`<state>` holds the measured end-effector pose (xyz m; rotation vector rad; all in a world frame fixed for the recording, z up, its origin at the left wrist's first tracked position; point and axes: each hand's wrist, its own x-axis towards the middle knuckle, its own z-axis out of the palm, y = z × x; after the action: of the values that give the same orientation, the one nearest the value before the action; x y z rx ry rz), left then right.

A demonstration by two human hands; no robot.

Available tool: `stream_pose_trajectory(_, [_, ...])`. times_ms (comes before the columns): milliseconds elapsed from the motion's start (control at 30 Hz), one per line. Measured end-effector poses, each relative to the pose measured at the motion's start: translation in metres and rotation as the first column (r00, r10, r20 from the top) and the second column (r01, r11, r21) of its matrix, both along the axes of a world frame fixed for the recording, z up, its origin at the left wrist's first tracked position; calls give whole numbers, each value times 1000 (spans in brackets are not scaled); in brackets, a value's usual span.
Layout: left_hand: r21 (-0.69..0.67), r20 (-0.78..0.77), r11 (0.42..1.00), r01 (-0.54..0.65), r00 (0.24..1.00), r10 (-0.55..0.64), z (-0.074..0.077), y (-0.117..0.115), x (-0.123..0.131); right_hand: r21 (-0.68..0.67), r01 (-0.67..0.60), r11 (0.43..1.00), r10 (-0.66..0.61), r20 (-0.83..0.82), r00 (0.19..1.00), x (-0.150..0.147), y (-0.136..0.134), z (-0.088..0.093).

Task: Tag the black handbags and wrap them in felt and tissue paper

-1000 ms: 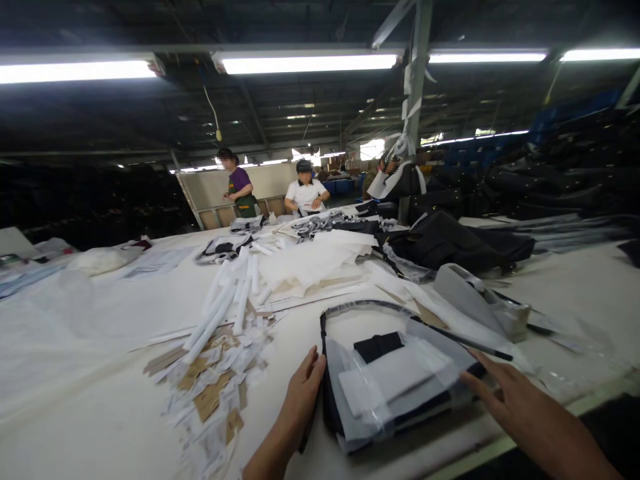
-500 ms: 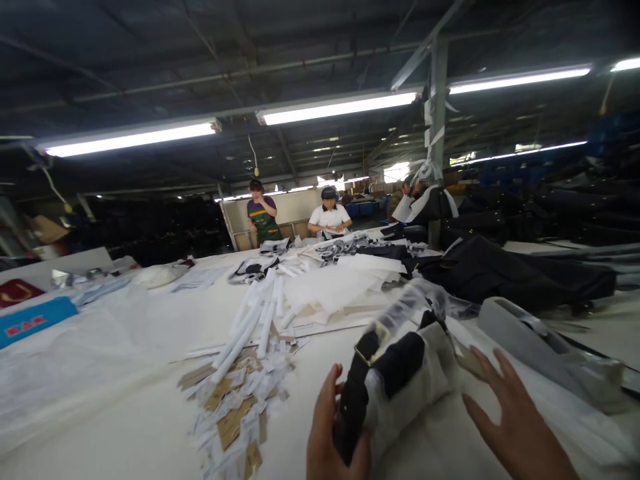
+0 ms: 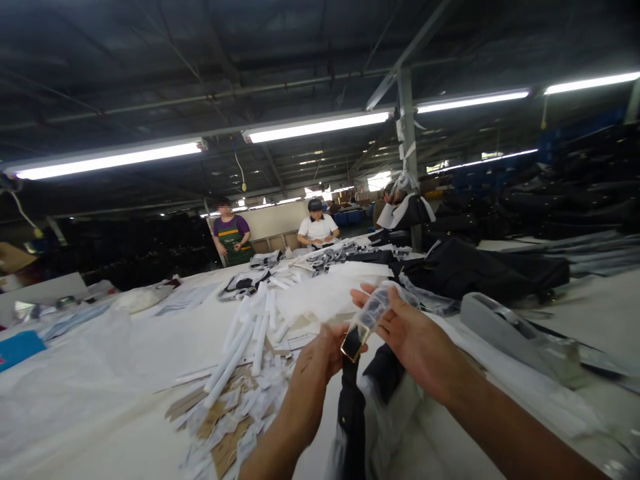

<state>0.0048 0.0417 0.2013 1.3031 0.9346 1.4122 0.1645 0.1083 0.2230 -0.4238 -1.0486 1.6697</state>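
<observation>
A black strap [image 3: 351, 407] with a gold-coloured buckle [image 3: 355, 342] rises from a dark item in clear wrap [image 3: 385, 373] at the table's front. My left hand [image 3: 320, 360] pinches the strap beside the buckle. Around the clear plastic-wrapped strap end [image 3: 373, 308], just above the buckle, the fingers of my right hand [image 3: 413, 333] are curled. The lower part of the wrapped item lies partly behind my right forearm.
White tubes [image 3: 235, 353] and paper and card scraps [image 3: 225, 413] lie left of my hands. A grey tape dispenser [image 3: 515, 333] stands right. Black fabric pieces [image 3: 480, 273] are behind. Two people [image 3: 233, 237] [image 3: 317, 227] are across the table.
Both hands have moved up and come together at the buckle and the wrapped strap end. My right hand, apart before, has taken hold. The view has shifted; the person in the apron has lowered a hand.
</observation>
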Motion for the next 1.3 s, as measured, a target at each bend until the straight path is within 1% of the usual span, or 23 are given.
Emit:
stream_pose_trajectory(67, [-10, 4, 997, 70, 998, -70, 18, 6, 5, 11, -5, 1000, 5, 23, 1000, -3, 0, 4])
stream_pose_trajectory(133, [-35, -22, 995, 89, 996, -90, 28, 11, 7, 16, 10, 1000, -10, 52, 999, -4, -1, 5])
stream_pose_trajectory(233, [-96, -53, 989, 113, 992, -119, 35, 19, 8, 44, 45, 998, -48, 87, 995, -5, -3, 4])
stream_pose_trajectory(300, [-114, -42, 986, 121, 991, -126, 39, 23, 8, 64, 31, 997, -38, 99, 994, -4, -5, 4])
stream_pose_trajectory(400, [-117, -52, 985, 124, 990, -131, 44, 24, 9, 74, -6, 997, -1, 96, 995, -4, -8, 4])
stream_pose_trajectory(467, [-87, -125, 990, 114, 984, -124, 46, 20, 8, 68, -11, 998, 6, 71, 997, -4, -8, 3])
stream_pose_trajectory(533, [31, -300, 998, 48, 953, -37, 46, 16, 7, 62, -2, 998, 0, 29, 1000, -5, -6, 2])
stream_pose_trajectory(567, [127, -409, 992, 2, 911, 51, 47, 15, 6, 60, 2, 998, -2, 9, 1000, -6, -4, 1])
stream_pose_trajectory(600, [229, -505, 973, -36, 850, 151, 47, 14, 6, 58, 4, 998, -4, -8, 1000, -7, -3, 1])
stream_pose_trajectory(667, [382, -600, 921, -75, 738, 309, 49, 15, 5, 57, 5, 998, -4, -32, 999, -10, -2, 0])
stream_pose_trajectory(700, [412, -603, 907, -83, 721, 340, 50, 18, 5, 61, 0, 998, 3, -39, 999, -12, -2, 0])
stream_pose_trajectory(767, [393, -563, 916, -80, 766, 309, 52, 25, 7, 80, -24, 997, 29, -52, 998, -15, -3, 0])
stream_pose_trajectory(867, [286, -487, 957, -41, 854, 182, 55, 38, 12, 93, -55, 994, 61, -69, 996, -17, -4, 1])
stream_pose_trajectory(967, [225, -481, 974, -33, 866, 140, 58, 43, 16, 92, -54, 994, 63, -99, 993, -15, -3, 2])
stream_pose_trajectory(1033, [240, -513, 970, -24, 846, 148, 61, 40, 17, 95, -51, 994, 62, -113, 992, -14, -1, 3])
stream_pose_trajectory(1067, [266, -552, 964, -16, 817, 166, 62, 36, 17, 93, -53, 994, 64, -115, 991, -13, 0, 4])
stream_pose_trajectory(1100, [301, -607, 953, -16, 768, 205, 64, 32, 18, 88, -60, 994, 70, -113, 991, -13, 1, 4])
stream_pose_trajectory(1133, [344, -675, 938, -27, 688, 267, 67, 26, 18, 84, -69, 994, 78, -109, 991, -13, 2, 5])
stream_pose_trajectory(1167, [391, -745, 919, -46, 571, 345, 69, 21, 19, 82, -78, 994, 86, -103, 991, -12, 2, 5])
stream_pose_trajectory(1200, [440, -800, 896, -64, 424, 423, 71, 15, 20, 79, -88, 993, 95, -97, 991, -12, 3, 4])
stream_pose_trajectory(1233, [485, -830, 871, -76, 271, 486, 73, 9, 21, 79, -98, 992, 105, -93, 990, -12, 2, 3])
stream_pose_trajectory(1267, [525, -835, 847, -80, 140, 531, 75, 5, 22, 80, -109, 991, 117, -93, 989, -11, 1, 0])
stream_pose_trajectory(1300, [552, -830, 830, -77, 51, 556, 78, 2, 23, 85, -126, 988, 133, -90, 987, -11, -2, -3])
